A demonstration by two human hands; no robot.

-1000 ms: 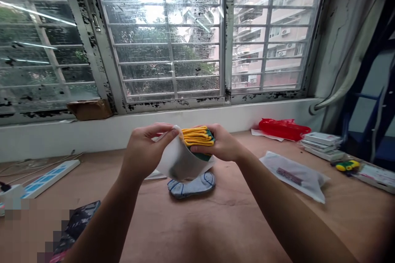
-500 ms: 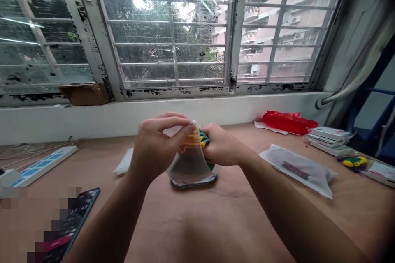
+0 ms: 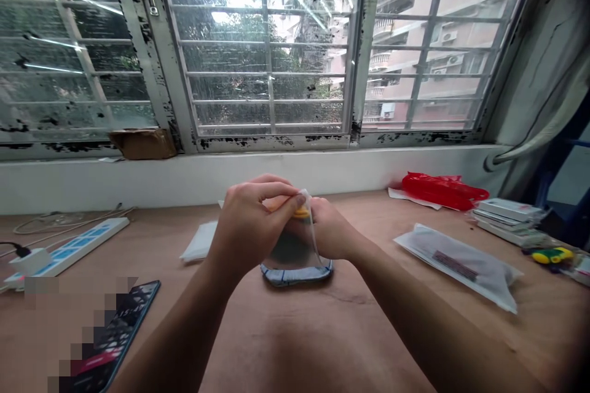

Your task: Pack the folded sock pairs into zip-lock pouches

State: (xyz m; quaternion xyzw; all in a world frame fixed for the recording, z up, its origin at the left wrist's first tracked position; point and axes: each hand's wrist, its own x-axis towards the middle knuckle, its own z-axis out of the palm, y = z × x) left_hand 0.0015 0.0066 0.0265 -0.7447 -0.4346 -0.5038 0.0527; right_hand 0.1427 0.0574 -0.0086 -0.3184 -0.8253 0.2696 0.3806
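My left hand (image 3: pixel 255 221) pinches the upper edge of a clear plastic bag (image 3: pixel 295 247), and my right hand (image 3: pixel 329 230) grips the bag's other side. Inside the bag is a bundle of folded socks, with only a yellow part (image 3: pixel 297 212) showing between my hands. The rest of the bundle is hidden by my fingers. Directly below the bag, a grey sock with blue trim (image 3: pixel 296 274) lies flat on the wooden table (image 3: pixel 295 334), partly covered by the bag's lower end.
A white packet (image 3: pixel 199 241) lies just left of my hands. A power strip (image 3: pixel 69 252) and a phone (image 3: pixel 115 331) are on the left. A red plastic bag (image 3: pixel 442 190), a sealed clear bag (image 3: pixel 461 265), and stacked boxes (image 3: pixel 504 215) are on the right, below a barred window.
The folded socks have sunk deeper into the bag, leaving less yellow showing. My hands have moved closer together, and the bag now hangs more upright above the grey sock.
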